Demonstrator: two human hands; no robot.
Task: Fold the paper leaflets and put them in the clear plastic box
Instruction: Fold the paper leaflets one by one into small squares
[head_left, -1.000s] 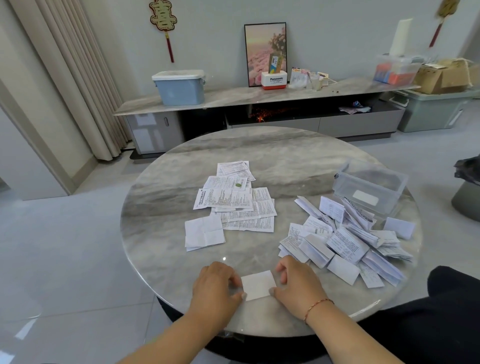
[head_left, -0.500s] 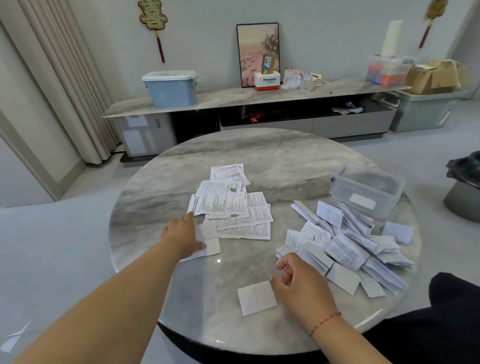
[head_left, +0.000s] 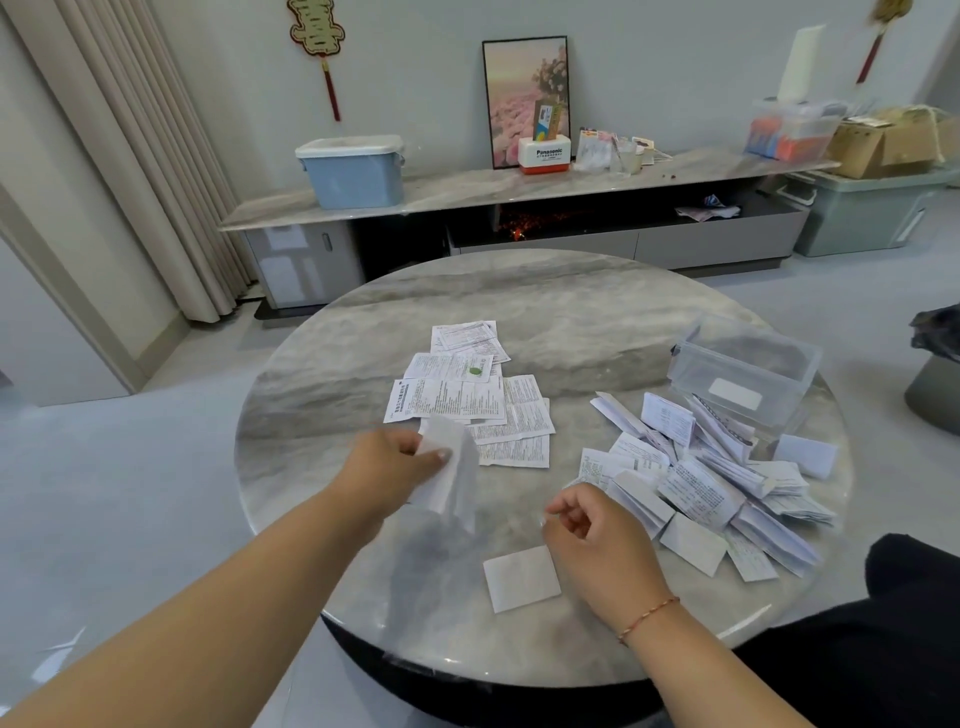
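A round marble table (head_left: 545, 312) carries a heap of folded leaflets (head_left: 711, 483) at the right against the clear plastic box (head_left: 745, 371), and a spread of flat leaflets (head_left: 467, 400) at the middle. The left hand (head_left: 387, 465) pinches a white leaflet (head_left: 452, 475) lifted off the tabletop, just in front of the flat spread. The right hand (head_left: 597, 540) hovers loosely curled and holds nothing, just above a small folded leaflet (head_left: 522, 577) lying near the table's front edge.

The left hand (head_left: 395, 460) pinches a blank leaflet (head_left: 451, 475) hanging below its fingers (head_left: 434, 456), while the right hand (head_left: 597, 540) (fingers loosely curled, holding nothing) hovers beside a folded leaflet (head_left: 521, 578) on the tabletop (head_left: 571, 322).
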